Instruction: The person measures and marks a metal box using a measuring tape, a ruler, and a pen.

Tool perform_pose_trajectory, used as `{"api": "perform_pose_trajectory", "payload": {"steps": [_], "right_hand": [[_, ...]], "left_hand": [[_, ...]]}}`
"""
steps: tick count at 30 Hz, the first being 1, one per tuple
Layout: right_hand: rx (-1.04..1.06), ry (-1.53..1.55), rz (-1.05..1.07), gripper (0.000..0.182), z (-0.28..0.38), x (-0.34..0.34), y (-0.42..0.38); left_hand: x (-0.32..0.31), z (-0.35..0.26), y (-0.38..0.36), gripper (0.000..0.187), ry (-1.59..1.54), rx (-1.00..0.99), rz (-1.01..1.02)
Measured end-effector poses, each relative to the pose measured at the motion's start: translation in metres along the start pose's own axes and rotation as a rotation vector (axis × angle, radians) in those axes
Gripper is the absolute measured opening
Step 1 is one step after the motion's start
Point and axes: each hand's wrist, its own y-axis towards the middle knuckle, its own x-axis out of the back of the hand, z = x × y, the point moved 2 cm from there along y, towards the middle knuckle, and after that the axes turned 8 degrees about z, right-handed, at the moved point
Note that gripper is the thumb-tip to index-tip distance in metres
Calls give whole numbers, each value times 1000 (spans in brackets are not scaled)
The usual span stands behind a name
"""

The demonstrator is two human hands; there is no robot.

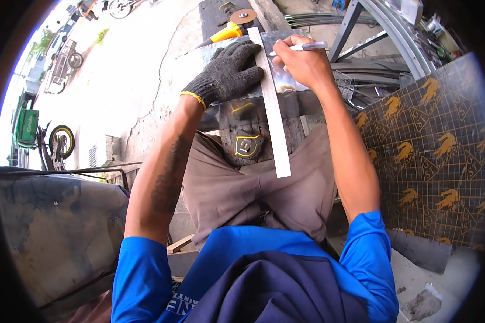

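Note:
My left hand, in a dark knit glove with a yellow cuff edge, lies flat with its fingers stretched out. Its fingertips press at the edge of a long pale straight strip, which runs across a shiny metal sheet and sticks out toward my lap. Bare, my right hand is closed round a white marker pen, the tip pointing left close to the strip. A yellow angle grinder with a brown disc rests beyond the sheet. Between my knees, a black and yellow tape measure sits on a dark wooden plank.
To the right leans a dark board printed with gold crocodiles. Behind it stand a grey metal frame and stacked metal lengths. Parked motorcycles, one with a green box, are at the left. A stained grey panel stands near my left elbow.

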Motion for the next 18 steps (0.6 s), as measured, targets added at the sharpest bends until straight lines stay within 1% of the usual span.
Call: {"api": "perform_pose_trajectory", "payload": {"steps": [1,2,3,4,6,7,9,10,13,14,15,17,18], "right_hand": [[-11,-3,4,45,1,0,-8],[-28,16,11,41,4,1,-17],[-30,15,11,41,2,0,-23],[12,56,-3,37,-2,-2,-28],[106,118,-29,30,-2,-2,-41],[106,117,-30,30,-2,-1,-48],[26,98,24,27,7,3,-64],[51,96,12,23,7,4,-69],[72,33,3,22,10,6,-86],[126,6,-23,22,15,9,-92],[127,6,-24,22,20,14,-101],[89,-111,77,21,33,24,-120],[52,-8,71,23,36,26,-130]], "left_hand": [[-1,0,0,62,-20,16,16],[-1,0,-1,62,-23,17,19],[-2,0,-1,62,6,-3,-5],[-1,-1,-1,62,35,-22,-29],[-1,1,-1,62,22,-14,-11],[-2,2,0,62,11,-7,5],[-2,3,0,62,11,-9,3],[-2,3,0,62,12,-10,1],[-2,1,-1,62,48,-13,-16],[-2,1,-1,62,47,-14,-16],[-2,1,0,62,10,-14,-10],[1,-1,0,62,-25,-13,-7],[3,-4,0,62,-35,7,12]]}}
